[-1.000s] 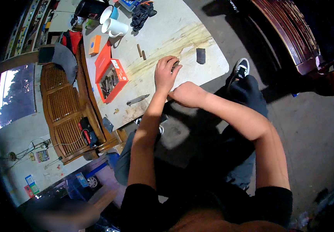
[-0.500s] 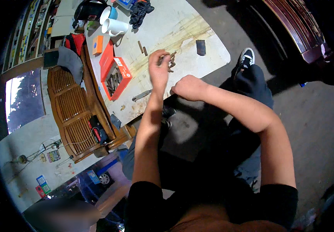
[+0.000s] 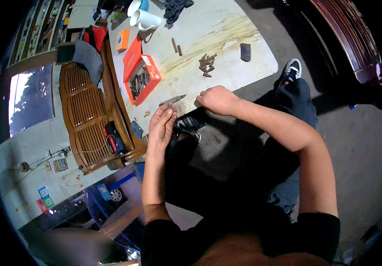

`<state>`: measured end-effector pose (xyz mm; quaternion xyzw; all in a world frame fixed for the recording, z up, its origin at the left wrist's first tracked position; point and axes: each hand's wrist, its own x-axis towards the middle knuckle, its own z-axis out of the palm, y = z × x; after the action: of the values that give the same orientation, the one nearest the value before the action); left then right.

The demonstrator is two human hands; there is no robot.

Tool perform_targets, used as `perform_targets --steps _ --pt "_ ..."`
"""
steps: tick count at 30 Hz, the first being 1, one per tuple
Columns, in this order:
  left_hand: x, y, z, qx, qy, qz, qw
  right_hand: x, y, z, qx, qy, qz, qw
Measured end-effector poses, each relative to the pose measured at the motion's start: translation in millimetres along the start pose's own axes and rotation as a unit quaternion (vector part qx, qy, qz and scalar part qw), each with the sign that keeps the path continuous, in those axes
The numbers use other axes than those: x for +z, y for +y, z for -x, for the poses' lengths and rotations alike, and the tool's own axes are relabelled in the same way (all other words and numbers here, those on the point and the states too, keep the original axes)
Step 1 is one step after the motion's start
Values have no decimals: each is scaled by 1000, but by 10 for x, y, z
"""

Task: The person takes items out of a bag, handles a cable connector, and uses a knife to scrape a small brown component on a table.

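Already a small heap of short brown wooden pegs (image 3: 207, 64) lies gathered on the far middle of the pale, stained table (image 3: 226, 31), with two more single brown pegs (image 3: 176, 46) lying apart to its left, so some pieces seem finished and set aside. What is left, as far as I can judge, is the piece now in hand at the near edge of the table.

That piece is a slim grey metal blade with a pointed tip (image 3: 172, 99), lying flat just at the near edge, tip toward the right. The left hand (image 3: 162, 126) has its fingers pressed together and laid over the blade's left end; whether it truly grips the blade I cannot tell. The right hand (image 3: 217, 98) is curled into a loose fist at the table's edge just right of the tip, perhaps pinching something small, though that is hidden.

To the left stands an open orange cardboard box (image 3: 143, 73) holding dark metal bits, a small dark rectangular block (image 3: 245, 52) sits far right, and two white mugs (image 3: 140, 13) stand at the far end.
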<state>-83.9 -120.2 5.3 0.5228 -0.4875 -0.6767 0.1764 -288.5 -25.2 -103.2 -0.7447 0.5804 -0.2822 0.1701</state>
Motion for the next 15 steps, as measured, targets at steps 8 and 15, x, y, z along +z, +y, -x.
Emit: perform_targets --steps 8,15 --pt "-54 -222 -123 135 -42 -194 971 189 -184 -383 -11 129 15 991" --pt "-34 -136 159 14 -36 58 998 488 -232 -713 -16 134 -10 991"
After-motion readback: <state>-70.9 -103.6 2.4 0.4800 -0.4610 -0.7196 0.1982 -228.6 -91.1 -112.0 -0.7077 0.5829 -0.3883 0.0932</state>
